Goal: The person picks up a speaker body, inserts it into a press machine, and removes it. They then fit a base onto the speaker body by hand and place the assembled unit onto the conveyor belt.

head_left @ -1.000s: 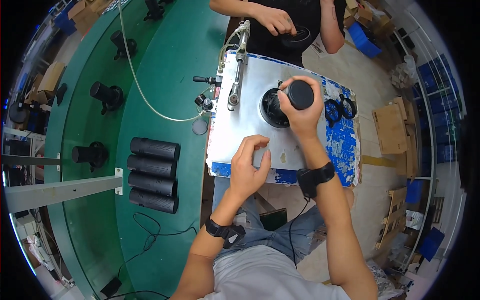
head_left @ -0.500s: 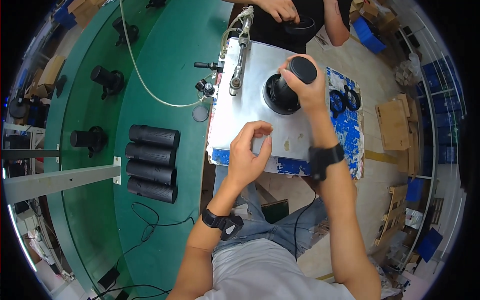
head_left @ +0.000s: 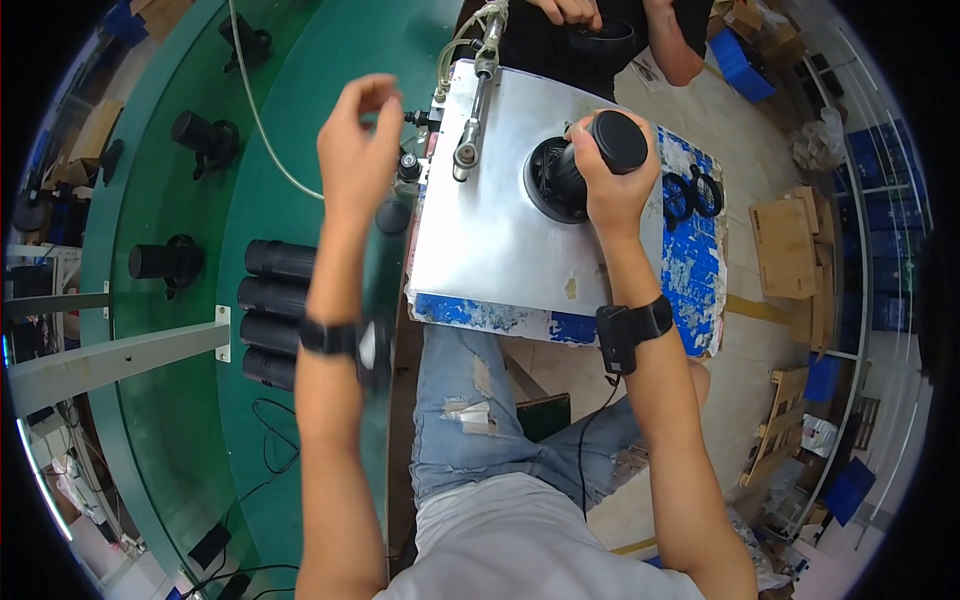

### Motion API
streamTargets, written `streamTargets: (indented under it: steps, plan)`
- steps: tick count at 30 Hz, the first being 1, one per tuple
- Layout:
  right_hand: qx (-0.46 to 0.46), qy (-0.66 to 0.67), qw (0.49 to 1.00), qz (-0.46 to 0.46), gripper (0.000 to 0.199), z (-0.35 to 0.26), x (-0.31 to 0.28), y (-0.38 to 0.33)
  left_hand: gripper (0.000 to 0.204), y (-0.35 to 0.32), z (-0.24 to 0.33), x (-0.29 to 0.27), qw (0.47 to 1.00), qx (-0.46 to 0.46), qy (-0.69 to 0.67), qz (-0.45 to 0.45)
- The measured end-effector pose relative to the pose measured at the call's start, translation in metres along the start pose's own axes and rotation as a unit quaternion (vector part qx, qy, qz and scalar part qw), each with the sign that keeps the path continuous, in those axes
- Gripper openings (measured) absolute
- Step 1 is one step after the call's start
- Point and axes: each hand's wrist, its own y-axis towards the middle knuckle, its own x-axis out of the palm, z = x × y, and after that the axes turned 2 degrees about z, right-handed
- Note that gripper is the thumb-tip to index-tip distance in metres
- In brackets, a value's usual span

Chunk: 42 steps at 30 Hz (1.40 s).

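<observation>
My right hand (head_left: 618,185) is closed around a black cylindrical housing (head_left: 620,142) with a flat round cap. Its wide ring-shaped, ribbed base (head_left: 557,180) rests on the metal plate (head_left: 480,240), and the cylinder leans to the right. My left hand (head_left: 362,145) is raised over the green bench, left of the plate, with fingers curled and thumb apart. Nothing shows in it. Beside its fingertips is a black lever handle (head_left: 416,118), partly hidden. A metal pneumatic cylinder (head_left: 478,110) with clear hoses stands along the plate's left side.
Several black perforated cylinders (head_left: 275,260) lie on the green bench (head_left: 285,210), partly behind my left arm. Black housings with bases (head_left: 165,262) line its left side. Two black rings (head_left: 692,192) sit on the blue worn board. Across from me, another person's hand (head_left: 568,12) holds a black part.
My left hand has moved up and left, from the plate's front edge to near the lever. My right hand still grips the housing, which has tilted slightly further right.
</observation>
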Motion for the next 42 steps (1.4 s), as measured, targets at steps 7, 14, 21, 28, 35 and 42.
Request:
streamTargets:
  steps: [7, 14, 21, 28, 35, 42]
  plan:
    - [0.013, -0.018, 1.0, 0.018, 0.021, -0.001, 0.003, -0.005, 0.052, 0.05, -0.094, 0.017, 0.863, -0.165, 0.409, -0.246]
    - [-0.016, -0.028, 0.999, 0.034, 0.022, 0.006, -0.009, 0.001, 0.053, 0.041, -0.08, 0.013, 0.907, -0.15, 0.268, -0.289]
    - [-0.261, -0.437, 0.858, 0.061, 0.018, 0.02, -0.027, 0.014, 0.037, -0.013, -0.012, -0.044, 0.987, -0.034, 0.144, 0.056]
    - [-0.066, 0.155, 0.958, -0.232, 0.053, -0.138, -0.062, 0.003, 0.088, -0.161, 0.121, -0.014, 0.976, 0.155, -0.103, -0.117]
    - [0.199, 0.492, 0.808, -0.255, 0.053, -0.144, -0.001, -0.083, 0.11, -0.232, 0.142, -0.07, 0.981, -0.028, -0.175, -0.081]
    - [0.249, 0.594, 0.731, -0.225, 0.048, -0.149, 0.004, -0.08, 0.082, -0.24, 0.151, -0.068, 0.958, -0.082, -0.271, -0.048]
